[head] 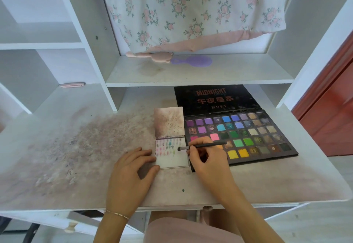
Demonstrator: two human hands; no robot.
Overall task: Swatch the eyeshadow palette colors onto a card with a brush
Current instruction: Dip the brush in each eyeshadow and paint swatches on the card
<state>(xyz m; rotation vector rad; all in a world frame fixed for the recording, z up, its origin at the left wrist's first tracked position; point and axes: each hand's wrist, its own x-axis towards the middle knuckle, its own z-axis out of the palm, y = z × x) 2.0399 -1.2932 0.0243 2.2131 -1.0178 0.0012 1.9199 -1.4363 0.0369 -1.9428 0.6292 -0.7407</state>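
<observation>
Right hand (pixel 207 163) pinching brush (pixel 202 145) over card (pixel 172 158), left hand (pixel 131 172) steadying card

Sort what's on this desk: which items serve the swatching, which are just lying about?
In use: black slim brush, white swatch card, black multicolour eyeshadow palette, right hand, left hand.

Lying about: pink bear-shaped hairbrush, purple flat comb, pink folded item.
</observation>
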